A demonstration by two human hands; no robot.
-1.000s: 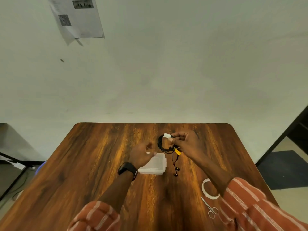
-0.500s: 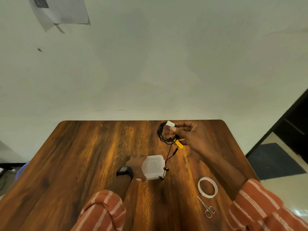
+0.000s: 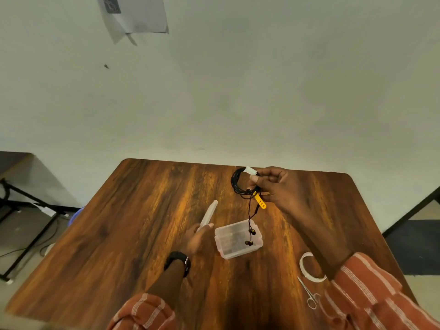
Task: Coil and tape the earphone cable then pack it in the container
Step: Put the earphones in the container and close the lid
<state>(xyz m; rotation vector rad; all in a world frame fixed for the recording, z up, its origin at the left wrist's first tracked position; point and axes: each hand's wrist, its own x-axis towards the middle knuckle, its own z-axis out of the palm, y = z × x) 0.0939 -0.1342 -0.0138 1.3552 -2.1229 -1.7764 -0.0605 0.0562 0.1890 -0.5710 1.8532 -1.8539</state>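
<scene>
My right hand (image 3: 281, 189) pinches the coiled black earphone cable (image 3: 237, 183) above the far side of the table. A white tape piece (image 3: 251, 171) sticks out at the coil's top and a yellow tag (image 3: 260, 201) hangs below it. The two earbuds (image 3: 250, 236) dangle over the clear plastic container (image 3: 232, 241), which stands without a lid on the table. My left hand (image 3: 196, 238) holds the container's lid (image 3: 209, 214) tilted up on edge, just left of the container.
A white tape roll (image 3: 307, 267) and small scissors (image 3: 309, 295) lie on the wooden table (image 3: 119, 234) at the right, beside my right sleeve. A paper sheet (image 3: 133, 15) hangs on the wall. A dark frame with cables stands left of the table.
My left hand has taken the lid off the container and lifted it to the left. The coil stays in my right hand, its earbuds now hanging over the container.
</scene>
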